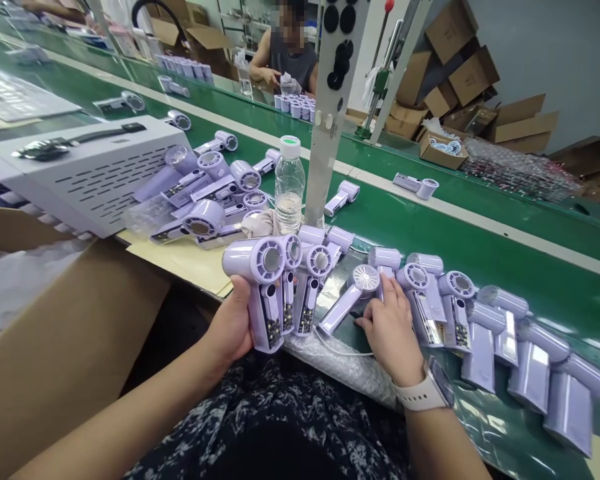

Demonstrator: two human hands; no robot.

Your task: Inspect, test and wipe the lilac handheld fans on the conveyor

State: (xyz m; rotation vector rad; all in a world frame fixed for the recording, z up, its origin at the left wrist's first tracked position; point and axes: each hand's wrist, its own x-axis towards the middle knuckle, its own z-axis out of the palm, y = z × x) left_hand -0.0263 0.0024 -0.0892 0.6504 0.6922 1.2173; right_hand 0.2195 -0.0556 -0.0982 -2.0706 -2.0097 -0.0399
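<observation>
My left hand (234, 320) is closed around the side of a lilac handheld fan (267, 260), whose handle is uncovered and shows a circuit board. Two similar fans (314, 261) with bare boards stand right beside it. My right hand (391, 323) has its fingers around the handle of another lilac fan (384, 258); the hand hides most of that handle. Just left of those fingers, a fan with a shiny ribbed face (366, 277) leans at a slant. To the right, a row of several fans (530, 367) runs along the bench edge.
A heap of fans (205, 193) lies by a white slotted metal box (115, 173). Behind my hands stand a water bottle (289, 187) and a metal post (325, 127). More fans lie on the green conveyor (460, 227). A co-worker (290, 60) sits opposite. An open carton (70, 293) is at left.
</observation>
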